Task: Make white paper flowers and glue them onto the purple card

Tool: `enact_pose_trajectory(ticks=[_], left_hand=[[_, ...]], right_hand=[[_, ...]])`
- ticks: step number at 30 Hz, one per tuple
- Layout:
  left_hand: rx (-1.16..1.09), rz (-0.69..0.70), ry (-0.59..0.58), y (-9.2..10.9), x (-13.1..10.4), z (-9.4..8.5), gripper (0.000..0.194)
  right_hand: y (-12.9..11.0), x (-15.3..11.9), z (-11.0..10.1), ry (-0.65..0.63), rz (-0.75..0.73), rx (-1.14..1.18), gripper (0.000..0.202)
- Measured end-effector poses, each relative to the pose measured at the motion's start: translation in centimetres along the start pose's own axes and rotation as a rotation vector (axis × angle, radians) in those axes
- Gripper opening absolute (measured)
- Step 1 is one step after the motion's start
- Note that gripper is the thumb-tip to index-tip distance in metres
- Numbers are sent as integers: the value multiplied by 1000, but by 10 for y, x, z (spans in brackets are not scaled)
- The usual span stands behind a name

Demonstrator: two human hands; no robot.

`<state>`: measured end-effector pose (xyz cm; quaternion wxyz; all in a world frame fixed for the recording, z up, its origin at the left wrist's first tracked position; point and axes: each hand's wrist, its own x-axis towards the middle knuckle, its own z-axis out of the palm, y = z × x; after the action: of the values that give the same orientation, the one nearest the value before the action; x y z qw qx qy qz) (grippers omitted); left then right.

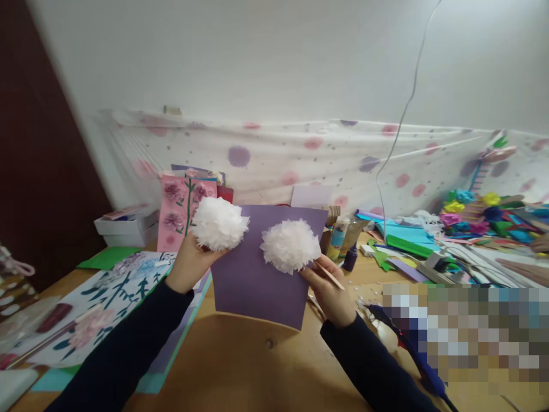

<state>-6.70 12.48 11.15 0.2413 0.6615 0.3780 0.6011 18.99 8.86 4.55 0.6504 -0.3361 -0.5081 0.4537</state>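
Observation:
My left hand (192, 257) is closed around the underside of a fluffy white paper flower (219, 224), which overlaps the left edge of a purple card sheet (261, 292). Against the right part of that sheet sits a second white paper flower (290, 246). My right hand (328, 289) pinches the lower right of this flower, and a thin wooden stick (330, 274) juts out between its fingers. The purple sheet stands nearly upright over the wooden table. Whether my fingers also grip the sheet behind the flowers, I cannot tell.
A pink card with flowers (167, 212) leans at the back left beside a white box (128, 226). Painted paper (128, 292) lies on the left. Glue bottles (338, 237) and a small dark bottle (350, 258) stand right of the sheet, near coloured paper scraps (407, 243).

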Motion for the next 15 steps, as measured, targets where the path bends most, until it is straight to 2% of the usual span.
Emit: enact_pose_trajectory(ticks=[4, 8, 11, 13, 15], left_hand=[[-22, -6, -13, -4, -2, 3, 55], [61, 47, -31, -7, 2, -4, 46], [134, 75, -115, -14, 4, -11, 40], [94, 88, -153, -17, 4, -11, 42], [35, 123, -93, -16, 3, -7, 44]], right_hand=[[4, 1, 0, -16, 12, -28, 31], [-3, 7, 2, -1, -69, -156, 33], [-4, 12, 4, 2, -105, -216, 30], [-2, 13, 6, 10, -108, -220, 29], [-4, 12, 9, 14, -98, -216, 28]])
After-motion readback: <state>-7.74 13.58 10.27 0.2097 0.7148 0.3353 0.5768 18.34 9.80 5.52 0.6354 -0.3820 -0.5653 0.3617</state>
